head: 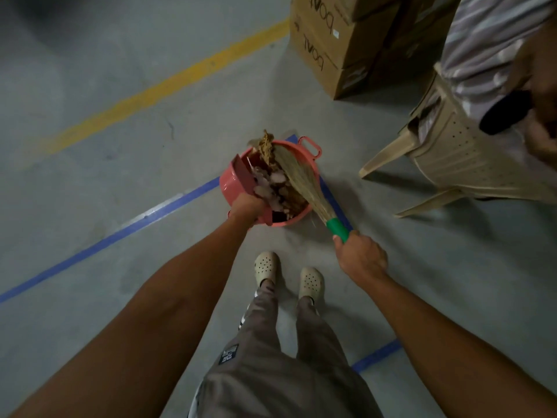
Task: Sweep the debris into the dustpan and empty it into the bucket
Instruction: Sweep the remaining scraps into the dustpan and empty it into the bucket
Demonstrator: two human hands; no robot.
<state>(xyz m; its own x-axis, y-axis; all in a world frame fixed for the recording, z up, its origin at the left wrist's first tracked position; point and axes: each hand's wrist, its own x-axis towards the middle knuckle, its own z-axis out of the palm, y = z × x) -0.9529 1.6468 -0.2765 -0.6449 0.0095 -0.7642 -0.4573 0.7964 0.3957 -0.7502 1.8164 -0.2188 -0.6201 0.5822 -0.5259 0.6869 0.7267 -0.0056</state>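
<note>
A pink bucket (310, 164) with a loop handle stands on the concrete floor in front of my feet. My left hand (247, 208) grips the handle of a red dustpan (241, 173), tilted over the bucket's left rim. Pale paper scraps and brown dry leaves (272, 182) lie on the pan and spill into the bucket. My right hand (360, 256) holds the green handle of a straw broom (301, 179). Its bristles reach across the bucket and lie against the debris.
A beige plastic chair (446, 158) stands to the right with a person seated on it. Stacked cardboard boxes (334, 43) sit beyond the bucket. Blue tape lines (120, 233) and a yellow line (156, 89) cross the floor. My feet (289, 274) are just behind the bucket.
</note>
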